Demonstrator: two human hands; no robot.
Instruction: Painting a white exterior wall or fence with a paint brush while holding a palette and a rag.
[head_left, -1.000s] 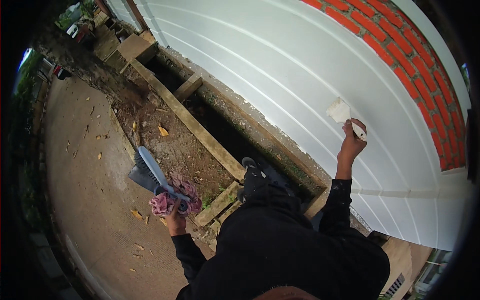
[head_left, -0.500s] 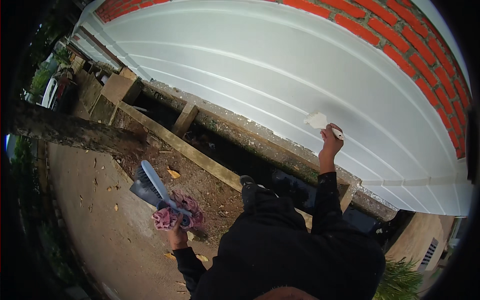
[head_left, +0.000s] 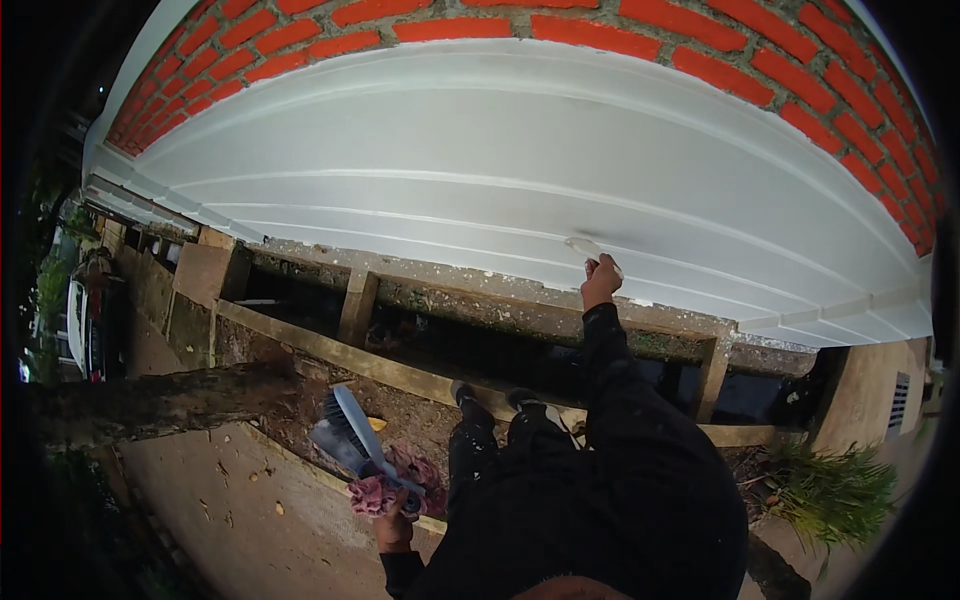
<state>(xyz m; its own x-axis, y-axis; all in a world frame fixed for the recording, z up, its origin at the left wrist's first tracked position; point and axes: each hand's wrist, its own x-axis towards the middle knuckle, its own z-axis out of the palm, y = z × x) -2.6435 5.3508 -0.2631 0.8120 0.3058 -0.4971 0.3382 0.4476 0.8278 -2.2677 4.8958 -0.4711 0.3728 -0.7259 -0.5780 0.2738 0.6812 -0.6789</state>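
Note:
My right hand [head_left: 600, 281] grips a white paintbrush [head_left: 580, 246] at the grooved white lower wall [head_left: 480, 135]. Whether the bristles touch the surface I cannot tell; a grey shade shows beside them. Down at lower left, my left hand [head_left: 394, 530] holds a bundle: a pale blue scrub brush [head_left: 356, 420] with dark bristles, a dark flat tool [head_left: 335, 447] and a crumpled pink cloth [head_left: 372, 495]. That bundle is out over the soil strip, apart from the wall.
Red brickwork [head_left: 595, 35] tops the white wall. A concrete-edged drain [head_left: 470, 345] with crossbeams runs along its foot, just ahead of my shoes [head_left: 522, 398]. A tree trunk [head_left: 170, 405] stands at left, a car [head_left: 90, 320] beyond it, a leafy plant [head_left: 835, 485] at right.
The view has swung round to face the wall more squarely. My right hand and paintbrush have shifted leftward and now sit nearer the wall's lower grooves. My left hand keeps hold of its bundle.

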